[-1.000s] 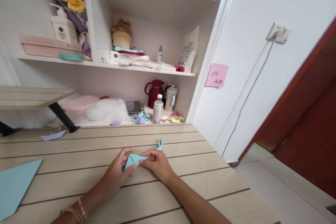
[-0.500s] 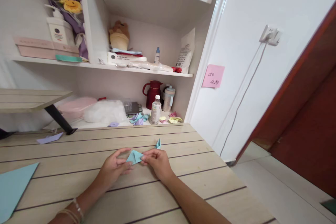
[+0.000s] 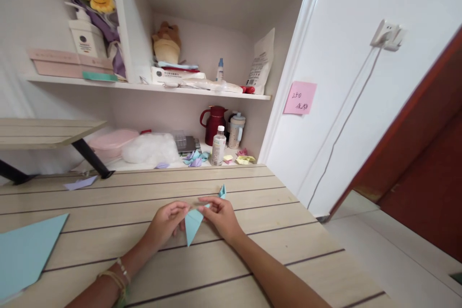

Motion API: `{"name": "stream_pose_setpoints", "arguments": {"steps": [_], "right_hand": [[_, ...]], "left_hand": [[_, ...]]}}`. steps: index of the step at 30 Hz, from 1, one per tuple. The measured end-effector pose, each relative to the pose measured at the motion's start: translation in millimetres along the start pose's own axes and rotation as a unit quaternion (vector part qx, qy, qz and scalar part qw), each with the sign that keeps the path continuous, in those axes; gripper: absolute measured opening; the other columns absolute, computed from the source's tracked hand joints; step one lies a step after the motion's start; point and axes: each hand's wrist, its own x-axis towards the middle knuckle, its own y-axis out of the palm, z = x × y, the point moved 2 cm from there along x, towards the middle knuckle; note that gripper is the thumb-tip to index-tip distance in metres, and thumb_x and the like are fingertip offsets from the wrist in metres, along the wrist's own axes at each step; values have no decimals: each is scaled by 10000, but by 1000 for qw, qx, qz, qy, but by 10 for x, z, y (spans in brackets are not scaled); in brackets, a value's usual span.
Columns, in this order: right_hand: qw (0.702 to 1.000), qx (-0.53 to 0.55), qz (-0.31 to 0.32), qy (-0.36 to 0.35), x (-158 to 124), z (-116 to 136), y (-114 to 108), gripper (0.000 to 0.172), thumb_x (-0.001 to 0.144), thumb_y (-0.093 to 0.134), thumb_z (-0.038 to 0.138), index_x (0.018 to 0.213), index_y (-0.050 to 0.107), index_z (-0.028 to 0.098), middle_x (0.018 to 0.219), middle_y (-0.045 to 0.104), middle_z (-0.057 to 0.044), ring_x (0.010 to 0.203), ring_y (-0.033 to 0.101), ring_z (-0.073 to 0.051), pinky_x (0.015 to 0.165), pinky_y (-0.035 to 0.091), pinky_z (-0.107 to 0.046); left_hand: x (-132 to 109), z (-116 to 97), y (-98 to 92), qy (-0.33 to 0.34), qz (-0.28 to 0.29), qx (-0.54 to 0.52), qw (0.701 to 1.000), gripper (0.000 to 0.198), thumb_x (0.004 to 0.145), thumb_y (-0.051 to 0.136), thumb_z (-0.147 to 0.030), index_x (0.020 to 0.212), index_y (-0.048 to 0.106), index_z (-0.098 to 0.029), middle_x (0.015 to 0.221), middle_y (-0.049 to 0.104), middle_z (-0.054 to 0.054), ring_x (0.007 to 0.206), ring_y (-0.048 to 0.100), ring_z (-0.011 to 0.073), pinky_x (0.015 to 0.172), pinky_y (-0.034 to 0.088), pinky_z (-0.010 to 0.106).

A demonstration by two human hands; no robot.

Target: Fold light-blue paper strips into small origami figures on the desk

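Note:
Between my two hands is a small folded piece of light blue paper (image 3: 193,225), its pointed end hanging down toward me. My left hand (image 3: 172,217) pinches its upper left corner. On the other side, my right hand (image 3: 218,215) grips the upper right corner between thumb and fingers. Just beyond my right hand, a small folded blue paper piece (image 3: 223,191) stands on the wooden table (image 3: 144,264). A larger sheet of light blue paper (image 3: 29,250) lies at the table's left edge.
A lilac paper strip (image 3: 80,183) lies near the black leg of a small raised stand (image 3: 50,134). Along the back, a clear bottle (image 3: 218,146), a dark red jug (image 3: 214,125), a cup (image 3: 236,131) and several folded papers (image 3: 196,158) stand on the shelf.
The paper between my hands has been turned, so a long point now hangs downward. My fingers have moved to its upper corners. The camera view has shifted slightly.

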Motion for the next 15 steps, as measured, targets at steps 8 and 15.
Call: {"name": "stream_pose_setpoints", "arguments": {"steps": [8,15], "right_hand": [[996,30,72,41,1,4,26,402,674,638,457,933,656,149,663,638,-26,479,535,-98,498,436,-232],[995,16,88,34,-8,20,35,332,674,629,468,762,679,151,570,592,6,489,508,-102,517,439,-233]], "left_hand": [[15,-4,-127,-50,-79,-127,988,371,606,714,-330,891,590,-127,649,684,29,580,633,123,555,504,193],[-5,-32,-96,-58,-39,-104,992,385,594,730,-346,878,611,-115,717,691,47,621,641,132,625,526,215]]}}
